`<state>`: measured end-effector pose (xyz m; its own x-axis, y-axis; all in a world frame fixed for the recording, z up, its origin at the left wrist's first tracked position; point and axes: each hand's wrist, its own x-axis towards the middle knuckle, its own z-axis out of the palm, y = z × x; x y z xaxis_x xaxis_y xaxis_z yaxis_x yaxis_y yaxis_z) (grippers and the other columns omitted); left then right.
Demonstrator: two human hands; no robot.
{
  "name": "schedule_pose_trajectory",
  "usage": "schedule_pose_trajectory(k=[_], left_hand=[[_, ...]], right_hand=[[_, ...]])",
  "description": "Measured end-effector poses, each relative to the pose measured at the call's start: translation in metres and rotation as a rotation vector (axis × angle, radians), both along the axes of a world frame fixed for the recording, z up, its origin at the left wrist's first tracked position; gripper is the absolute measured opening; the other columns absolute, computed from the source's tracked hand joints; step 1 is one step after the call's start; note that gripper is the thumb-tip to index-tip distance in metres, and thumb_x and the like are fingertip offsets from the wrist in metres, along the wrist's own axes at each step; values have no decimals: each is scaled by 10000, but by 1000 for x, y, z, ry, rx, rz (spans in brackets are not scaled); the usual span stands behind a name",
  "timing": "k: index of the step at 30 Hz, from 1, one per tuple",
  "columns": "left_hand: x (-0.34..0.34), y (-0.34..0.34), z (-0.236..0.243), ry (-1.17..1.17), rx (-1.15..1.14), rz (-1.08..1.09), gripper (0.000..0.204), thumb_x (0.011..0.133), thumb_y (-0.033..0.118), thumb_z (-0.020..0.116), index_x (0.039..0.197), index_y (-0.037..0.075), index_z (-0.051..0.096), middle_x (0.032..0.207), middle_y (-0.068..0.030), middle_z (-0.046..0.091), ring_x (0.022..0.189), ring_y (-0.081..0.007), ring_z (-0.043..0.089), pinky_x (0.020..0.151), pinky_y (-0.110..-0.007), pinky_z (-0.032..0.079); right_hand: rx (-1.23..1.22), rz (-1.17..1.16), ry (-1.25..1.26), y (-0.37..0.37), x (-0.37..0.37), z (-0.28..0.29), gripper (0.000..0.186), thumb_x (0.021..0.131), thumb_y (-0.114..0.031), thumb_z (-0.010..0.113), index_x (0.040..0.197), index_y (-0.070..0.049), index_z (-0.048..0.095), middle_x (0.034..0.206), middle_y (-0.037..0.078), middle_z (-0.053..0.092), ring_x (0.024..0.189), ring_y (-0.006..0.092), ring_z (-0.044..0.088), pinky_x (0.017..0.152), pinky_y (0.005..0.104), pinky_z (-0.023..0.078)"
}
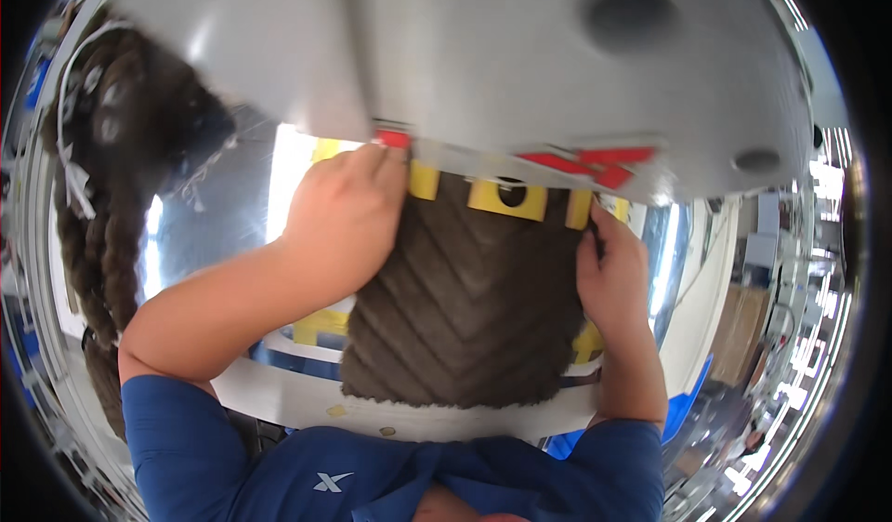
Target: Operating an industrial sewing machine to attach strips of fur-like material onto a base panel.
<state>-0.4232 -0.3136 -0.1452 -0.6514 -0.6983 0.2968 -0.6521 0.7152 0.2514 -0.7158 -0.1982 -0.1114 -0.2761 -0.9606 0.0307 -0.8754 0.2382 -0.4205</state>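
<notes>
A brown furry fabric piece [465, 299] with V-shaped ridges lies flat in front of me, its far edge running under a large grey machine housing [502, 66]. Yellow tabs [509, 200] show along that far edge. My left hand [348, 201] is closed at the fabric's upper left corner, its fingertips hidden close to the housing's lower edge. At the upper right corner, my right hand [615, 266] pinches the fabric's side edge, thumb toward the middle and index finger beside a yellow tab.
Thick brown furry strands [98, 215] hang at the left with a white cord [67, 132]. A pale table edge [297, 392] curves between the fabric and my body. Red marks [613, 161] sit on the housing's lower rim. A brown cardboard panel [741, 331] stands at the right.
</notes>
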Motion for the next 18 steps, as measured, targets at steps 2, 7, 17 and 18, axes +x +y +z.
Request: schedule_pose_trajectory(k=[2,7,17,18], left_hand=[[1,0,0,20,-17,7,146,801,35,595,940,-7,607,897,-159,608,824,-343,649,736,-428,536],[-4,2,6,-13,23,38,141,790,19,596,929,2,604,898,-162,610,832,-350,647,739,-445,530],[10,1,21,-12,58,67,272,917,197,681,1121,21,717,889,-140,633,852,-333,661,780,-431,539],[26,1,31,-25,31,104,272,917,197,681,1121,21,717,889,-140,633,852,-333,661,780,-431,539]], right_hand=[[-57,80,-34,-3,2,-1,354,908,-20,591,1252,25,661,968,251,698,899,461,668,817,497,537],[-49,83,-51,-1,-1,-1,389,907,-16,577,1289,15,647,980,257,695,906,466,662,828,510,537],[-114,183,69,4,-12,-11,383,937,-44,557,1297,49,649,1136,291,697,1036,479,666,921,503,531],[-108,157,69,5,-17,-13,388,940,-50,555,1300,60,647,1151,298,694,1050,478,665,931,500,528]])
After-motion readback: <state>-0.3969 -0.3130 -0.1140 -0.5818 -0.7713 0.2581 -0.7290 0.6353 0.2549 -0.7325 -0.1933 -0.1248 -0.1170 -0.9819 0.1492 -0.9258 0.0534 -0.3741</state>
